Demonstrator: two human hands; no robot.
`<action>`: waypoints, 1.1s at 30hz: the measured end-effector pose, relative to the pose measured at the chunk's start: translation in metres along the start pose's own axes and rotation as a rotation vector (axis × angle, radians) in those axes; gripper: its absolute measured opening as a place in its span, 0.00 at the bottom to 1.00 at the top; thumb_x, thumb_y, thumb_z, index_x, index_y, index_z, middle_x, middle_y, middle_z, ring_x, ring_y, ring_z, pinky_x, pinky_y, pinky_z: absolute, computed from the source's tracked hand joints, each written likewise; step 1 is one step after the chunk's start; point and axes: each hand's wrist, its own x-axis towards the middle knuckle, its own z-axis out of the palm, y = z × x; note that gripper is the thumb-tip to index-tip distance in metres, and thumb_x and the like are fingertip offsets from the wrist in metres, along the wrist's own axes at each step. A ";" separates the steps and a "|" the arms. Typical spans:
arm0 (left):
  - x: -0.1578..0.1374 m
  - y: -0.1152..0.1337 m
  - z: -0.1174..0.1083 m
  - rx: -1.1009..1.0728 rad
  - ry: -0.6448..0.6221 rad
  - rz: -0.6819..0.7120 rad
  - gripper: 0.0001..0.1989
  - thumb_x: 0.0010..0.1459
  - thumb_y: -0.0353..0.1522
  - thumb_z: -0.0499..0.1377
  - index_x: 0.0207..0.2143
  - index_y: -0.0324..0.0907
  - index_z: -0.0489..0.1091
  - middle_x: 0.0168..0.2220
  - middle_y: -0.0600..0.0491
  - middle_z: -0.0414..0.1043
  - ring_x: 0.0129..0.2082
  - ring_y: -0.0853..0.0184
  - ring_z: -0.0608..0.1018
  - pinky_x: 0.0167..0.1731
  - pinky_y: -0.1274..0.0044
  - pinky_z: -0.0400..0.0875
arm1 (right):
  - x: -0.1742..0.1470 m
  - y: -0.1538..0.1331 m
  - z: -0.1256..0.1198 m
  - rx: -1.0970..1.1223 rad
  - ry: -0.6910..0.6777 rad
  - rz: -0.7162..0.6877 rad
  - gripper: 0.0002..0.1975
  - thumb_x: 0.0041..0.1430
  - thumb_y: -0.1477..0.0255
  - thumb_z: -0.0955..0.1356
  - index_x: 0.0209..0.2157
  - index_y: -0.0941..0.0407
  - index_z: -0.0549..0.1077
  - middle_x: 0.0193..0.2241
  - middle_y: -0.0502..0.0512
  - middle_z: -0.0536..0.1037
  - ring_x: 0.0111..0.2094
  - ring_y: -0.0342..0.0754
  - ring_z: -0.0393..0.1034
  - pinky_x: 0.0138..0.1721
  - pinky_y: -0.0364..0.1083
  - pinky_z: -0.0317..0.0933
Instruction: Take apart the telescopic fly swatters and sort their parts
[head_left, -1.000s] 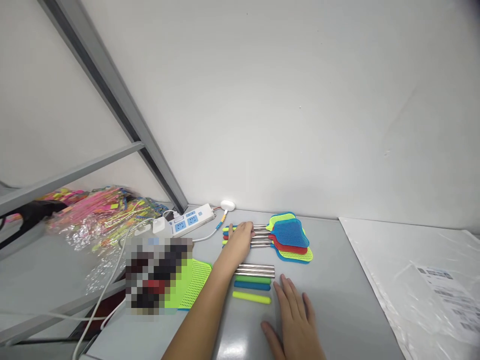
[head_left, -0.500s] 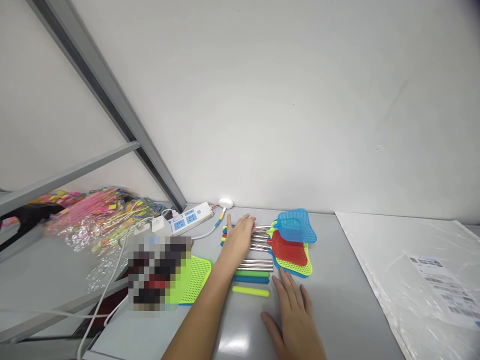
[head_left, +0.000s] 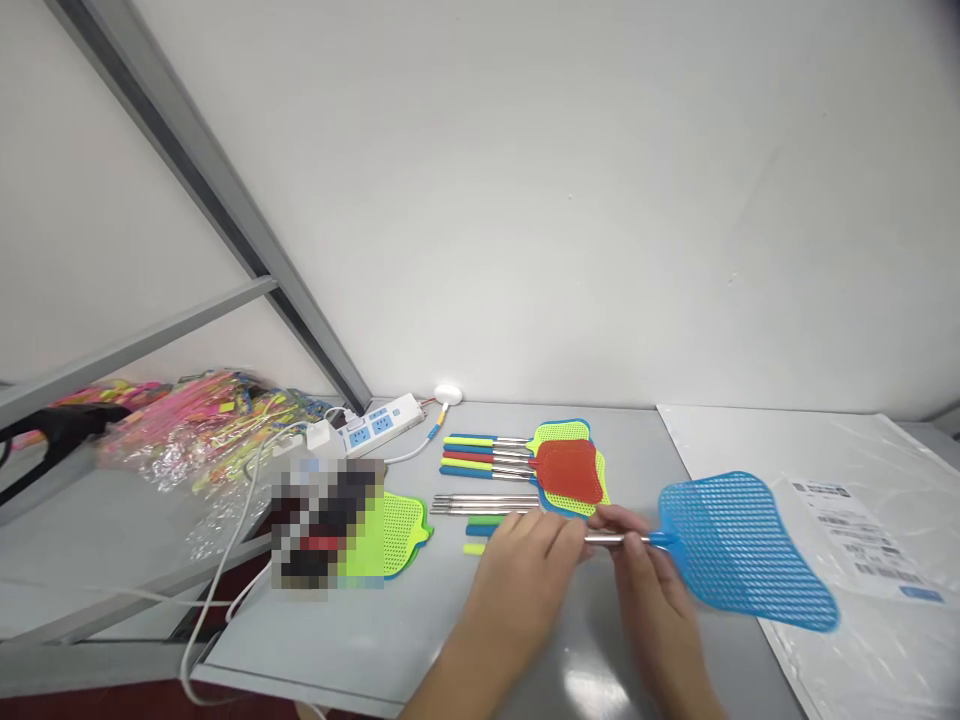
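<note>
A blue fly swatter [head_left: 746, 550] is held level over the table, its mesh head to the right. My left hand [head_left: 529, 565] is closed around the grip end, which its fingers hide. My right hand [head_left: 651, 590] pinches the metal rod just behind the head. Behind my hands lies a row of fly swatters with coloured grips [head_left: 469, 457]; a red swatter head [head_left: 570, 472] rests on top of yellow-green and blue ones. Several bare metal rods [head_left: 480, 504] lie in front of that row. Loose green, blue and yellow grips [head_left: 480, 527] are partly covered by my left hand.
Yellow-green swatter heads [head_left: 401, 535] lie at the left, beside a pixelated patch. A white power strip [head_left: 382, 425] with cables stands behind them. Bagged colourful items [head_left: 217, 420] fill the far left past a metal frame [head_left: 225, 200]. A white plastic-wrapped package [head_left: 847, 460] lies right.
The blue swatter has left the top of the pile and come forward and right into both hands. My left hand has drawn back from the grips; my right hand, previously spread, now pinches the rod.
</note>
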 end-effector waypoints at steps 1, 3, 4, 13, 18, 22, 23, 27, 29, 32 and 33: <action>-0.005 0.007 0.001 -0.034 -0.011 -0.021 0.06 0.68 0.33 0.50 0.40 0.44 0.66 0.32 0.55 0.73 0.30 0.63 0.72 0.29 0.72 0.56 | 0.000 -0.010 0.003 0.068 -0.015 0.044 0.13 0.62 0.58 0.66 0.39 0.53 0.75 0.40 0.56 0.75 0.43 0.51 0.69 0.47 0.52 0.62; -0.014 0.018 0.004 -0.109 -0.045 -0.113 0.08 0.69 0.37 0.49 0.41 0.45 0.66 0.32 0.55 0.74 0.29 0.63 0.73 0.27 0.73 0.56 | -0.001 -0.030 0.010 0.269 -0.050 0.138 0.15 0.62 0.57 0.66 0.31 0.53 0.72 0.33 0.53 0.72 0.38 0.49 0.67 0.41 0.50 0.64; -0.017 0.024 0.006 -0.157 -0.081 -0.175 0.10 0.69 0.38 0.48 0.40 0.45 0.65 0.31 0.55 0.74 0.28 0.62 0.74 0.26 0.73 0.56 | -0.003 -0.039 0.014 0.371 -0.050 0.182 0.15 0.62 0.57 0.66 0.29 0.53 0.69 0.29 0.51 0.69 0.34 0.47 0.66 0.38 0.49 0.64; -0.025 0.050 0.009 -0.759 -0.397 -0.545 0.20 0.69 0.45 0.40 0.35 0.44 0.63 0.28 0.54 0.70 0.24 0.66 0.69 0.23 0.75 0.51 | -0.003 -0.058 0.019 0.593 0.036 0.375 0.18 0.63 0.61 0.67 0.24 0.54 0.59 0.21 0.42 0.46 0.20 0.39 0.41 0.19 0.40 0.48; -0.020 0.046 -0.008 -1.306 -0.584 -0.608 0.23 0.66 0.49 0.44 0.27 0.43 0.58 0.20 0.60 0.58 0.18 0.73 0.60 0.20 0.79 0.53 | -0.002 -0.067 0.017 0.503 0.017 0.374 0.20 0.62 0.59 0.67 0.23 0.54 0.58 0.20 0.41 0.45 0.19 0.39 0.37 0.16 0.40 0.44; -0.025 0.040 -0.004 -1.819 -0.743 -0.664 0.21 0.64 0.51 0.49 0.28 0.45 0.53 0.19 0.64 0.47 0.13 0.77 0.48 0.14 0.81 0.44 | -0.002 -0.076 0.022 0.444 -0.029 0.362 0.20 0.61 0.60 0.67 0.23 0.54 0.59 0.19 0.41 0.46 0.19 0.39 0.37 0.16 0.40 0.45; -0.026 0.039 -0.002 -1.914 -0.768 -0.668 0.21 0.63 0.52 0.50 0.29 0.46 0.53 0.19 0.65 0.45 0.13 0.77 0.45 0.13 0.81 0.42 | -0.001 -0.077 0.023 0.429 -0.037 0.358 0.20 0.61 0.60 0.68 0.23 0.55 0.59 0.19 0.41 0.46 0.19 0.39 0.37 0.16 0.40 0.44; -0.023 0.032 0.010 -2.152 -0.919 -0.645 0.24 0.60 0.55 0.51 0.29 0.46 0.50 0.19 0.65 0.41 0.13 0.76 0.41 0.13 0.81 0.38 | 0.010 -0.082 0.028 0.372 -0.060 0.362 0.19 0.61 0.61 0.68 0.22 0.54 0.58 0.18 0.40 0.46 0.18 0.38 0.36 0.15 0.40 0.42; -0.016 0.029 0.012 -2.134 -0.940 -0.606 0.24 0.61 0.55 0.49 0.28 0.47 0.49 0.19 0.65 0.40 0.14 0.76 0.41 0.14 0.81 0.40 | 0.018 -0.084 0.028 0.349 -0.074 0.344 0.18 0.60 0.63 0.68 0.23 0.54 0.59 0.18 0.40 0.46 0.17 0.38 0.37 0.15 0.40 0.41; -0.005 0.028 0.009 -1.669 -0.693 -0.549 0.23 0.64 0.54 0.41 0.29 0.46 0.53 0.20 0.63 0.43 0.15 0.74 0.47 0.17 0.80 0.50 | 0.030 -0.085 0.026 0.376 -0.109 0.339 0.15 0.58 0.68 0.69 0.23 0.55 0.60 0.18 0.40 0.48 0.17 0.38 0.39 0.16 0.40 0.45; -0.003 0.029 0.008 -1.488 -0.571 -0.539 0.23 0.65 0.53 0.40 0.30 0.45 0.56 0.21 0.62 0.47 0.17 0.73 0.51 0.20 0.79 0.53 | 0.032 -0.086 0.025 0.412 -0.113 0.351 0.15 0.58 0.69 0.68 0.22 0.55 0.59 0.18 0.41 0.48 0.18 0.38 0.40 0.17 0.40 0.47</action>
